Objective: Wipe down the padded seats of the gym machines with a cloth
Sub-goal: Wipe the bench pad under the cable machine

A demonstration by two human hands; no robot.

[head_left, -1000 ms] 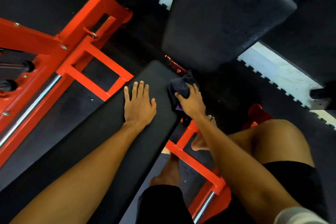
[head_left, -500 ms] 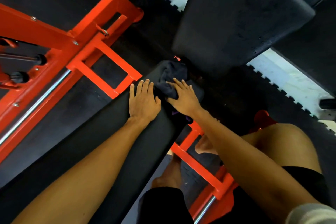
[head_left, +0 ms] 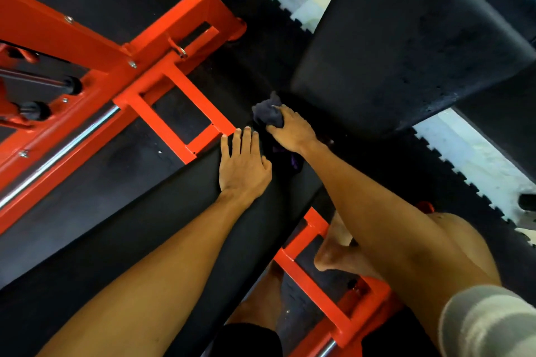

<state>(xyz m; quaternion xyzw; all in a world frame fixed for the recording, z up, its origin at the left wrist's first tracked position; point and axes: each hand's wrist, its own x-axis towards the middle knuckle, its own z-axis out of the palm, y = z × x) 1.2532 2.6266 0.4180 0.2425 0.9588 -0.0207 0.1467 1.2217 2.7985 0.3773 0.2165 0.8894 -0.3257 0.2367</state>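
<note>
1. The left hand (head_left: 243, 165) lies flat on the long black seat (head_left: 139, 229), palm down, with its fingers straight and close together and the thumb spread to the side; the fingertips reach the pad's far left edge
2. The right hand (head_left: 293, 132) sits just beside it at the far end of the seat, its fingers bent over a dark cloth (head_left: 268, 113) and gripping it
3. The cloth is pressed against the end of the seat, and a bunched part sticks out past the fingertips; more dark fabric with a purple tint shows under the wrist
4. A second, wider black pad (head_left: 406, 52) rises at a tilt just beyond the cloth
5. A red frame (head_left: 162, 38) runs along the left of the seat, with a shiny bar (head_left: 58, 151) alongside it
6. Black floor mats (head_left: 362, 159) with toothed edges border a pale strip of floor
7. A bare foot (head_left: 339, 258) shows under the right forearm, and a pale sleeve (head_left: 487, 324) fills the bottom right corner
</note>
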